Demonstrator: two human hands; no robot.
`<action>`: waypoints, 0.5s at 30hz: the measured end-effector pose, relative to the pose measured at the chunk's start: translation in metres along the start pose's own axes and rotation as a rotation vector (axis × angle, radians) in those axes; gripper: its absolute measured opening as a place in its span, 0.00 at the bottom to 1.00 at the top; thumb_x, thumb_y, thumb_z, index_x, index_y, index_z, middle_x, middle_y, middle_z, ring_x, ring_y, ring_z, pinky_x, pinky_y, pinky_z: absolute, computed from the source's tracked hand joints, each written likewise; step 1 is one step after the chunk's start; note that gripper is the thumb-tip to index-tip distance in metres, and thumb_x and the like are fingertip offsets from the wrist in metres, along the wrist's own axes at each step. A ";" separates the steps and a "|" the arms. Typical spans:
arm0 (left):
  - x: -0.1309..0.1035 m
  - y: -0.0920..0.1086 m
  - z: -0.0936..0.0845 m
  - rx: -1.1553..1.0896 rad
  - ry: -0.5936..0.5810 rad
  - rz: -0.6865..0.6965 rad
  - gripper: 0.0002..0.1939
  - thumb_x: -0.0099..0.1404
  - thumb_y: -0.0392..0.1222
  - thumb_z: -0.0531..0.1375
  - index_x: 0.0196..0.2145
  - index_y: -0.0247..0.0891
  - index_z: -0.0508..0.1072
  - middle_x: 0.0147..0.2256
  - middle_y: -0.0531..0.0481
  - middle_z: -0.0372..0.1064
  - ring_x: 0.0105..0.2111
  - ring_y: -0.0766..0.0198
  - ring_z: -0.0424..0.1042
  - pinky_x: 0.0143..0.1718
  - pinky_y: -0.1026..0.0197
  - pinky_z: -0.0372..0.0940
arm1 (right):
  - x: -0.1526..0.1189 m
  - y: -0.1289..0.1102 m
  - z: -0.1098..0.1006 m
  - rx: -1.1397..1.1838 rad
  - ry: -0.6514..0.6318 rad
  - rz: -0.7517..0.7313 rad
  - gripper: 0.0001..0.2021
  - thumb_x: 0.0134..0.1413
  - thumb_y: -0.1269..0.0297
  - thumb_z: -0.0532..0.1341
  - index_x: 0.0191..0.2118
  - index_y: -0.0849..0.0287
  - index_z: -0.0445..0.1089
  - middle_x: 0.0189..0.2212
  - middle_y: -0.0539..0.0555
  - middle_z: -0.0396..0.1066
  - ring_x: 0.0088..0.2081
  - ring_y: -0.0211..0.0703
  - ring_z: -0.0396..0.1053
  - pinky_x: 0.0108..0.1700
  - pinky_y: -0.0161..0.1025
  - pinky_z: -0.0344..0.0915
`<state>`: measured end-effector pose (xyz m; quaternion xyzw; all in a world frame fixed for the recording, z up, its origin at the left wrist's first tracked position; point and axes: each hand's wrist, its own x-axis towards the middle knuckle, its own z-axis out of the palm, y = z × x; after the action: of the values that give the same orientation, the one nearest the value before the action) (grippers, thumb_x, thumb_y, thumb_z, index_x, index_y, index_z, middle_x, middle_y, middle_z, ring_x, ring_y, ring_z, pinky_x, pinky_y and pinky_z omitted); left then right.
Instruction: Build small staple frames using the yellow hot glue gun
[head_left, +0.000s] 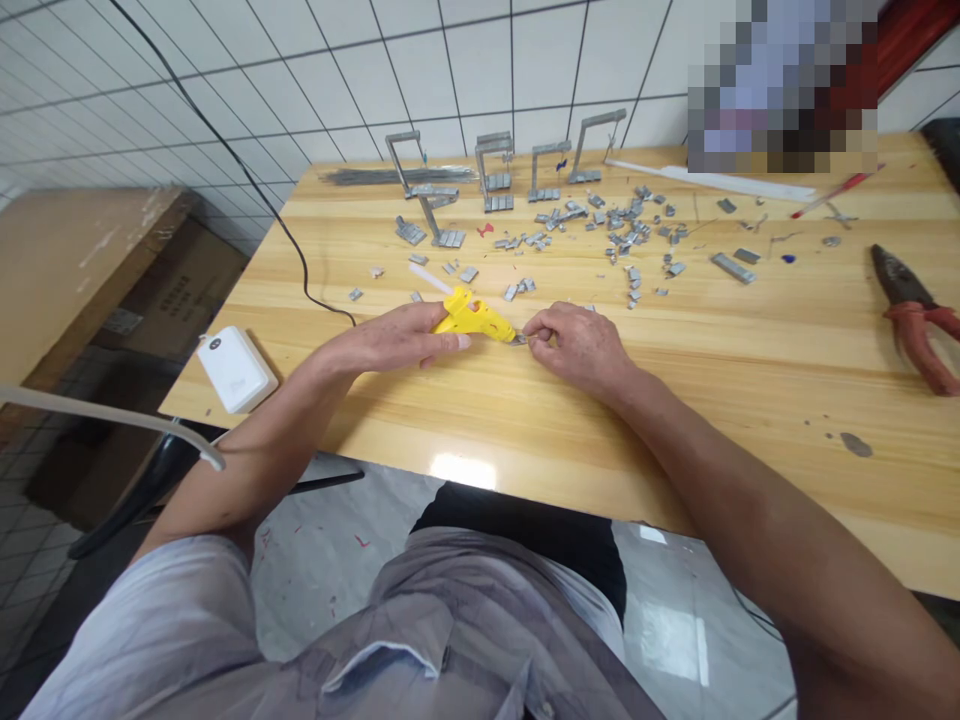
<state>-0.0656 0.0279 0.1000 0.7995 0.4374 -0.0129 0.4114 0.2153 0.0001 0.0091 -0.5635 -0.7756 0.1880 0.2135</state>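
Grips a yellow glue gun (487, 321) in the left hand (397, 336) over the worktop (390, 425) and pinches a tiny, indistinct item at its nozzle (517, 339) with the right hand (585, 345), near several assembled metal stands (499, 203) and many loose metal pieces (469, 274)

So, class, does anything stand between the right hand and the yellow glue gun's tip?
Nothing visible does: the left hand holds the yellow glue gun with its tip right by the right hand. The scattered grey pieces lie beyond both hands.
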 end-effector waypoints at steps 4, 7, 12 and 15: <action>-0.002 -0.002 0.000 -0.004 0.005 -0.008 0.21 0.76 0.61 0.61 0.46 0.38 0.77 0.29 0.52 0.66 0.28 0.64 0.67 0.28 0.66 0.63 | 0.000 0.000 0.000 -0.005 -0.009 0.004 0.11 0.62 0.68 0.64 0.44 0.51 0.83 0.43 0.53 0.84 0.46 0.49 0.78 0.42 0.42 0.65; -0.001 -0.004 0.001 -0.013 0.005 -0.014 0.21 0.76 0.60 0.61 0.46 0.38 0.78 0.30 0.52 0.66 0.28 0.63 0.67 0.28 0.66 0.64 | -0.001 -0.001 0.000 -0.013 -0.009 0.006 0.11 0.63 0.68 0.63 0.44 0.51 0.83 0.43 0.53 0.84 0.46 0.49 0.78 0.42 0.42 0.64; 0.001 -0.007 0.003 -0.031 0.006 0.015 0.23 0.77 0.62 0.61 0.48 0.37 0.78 0.29 0.51 0.66 0.28 0.63 0.67 0.27 0.66 0.62 | 0.000 0.000 0.000 -0.018 -0.003 0.000 0.11 0.63 0.68 0.64 0.44 0.50 0.84 0.42 0.54 0.83 0.45 0.49 0.78 0.40 0.41 0.63; 0.002 -0.008 0.004 -0.018 0.020 0.027 0.24 0.77 0.64 0.61 0.46 0.37 0.78 0.29 0.51 0.67 0.29 0.63 0.68 0.28 0.66 0.62 | 0.000 0.001 0.000 -0.014 0.005 -0.011 0.11 0.63 0.69 0.64 0.44 0.50 0.84 0.42 0.53 0.83 0.44 0.48 0.77 0.40 0.41 0.63</action>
<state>-0.0686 0.0294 0.0916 0.8017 0.4308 0.0042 0.4142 0.2159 0.0007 0.0083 -0.5614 -0.7793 0.1798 0.2124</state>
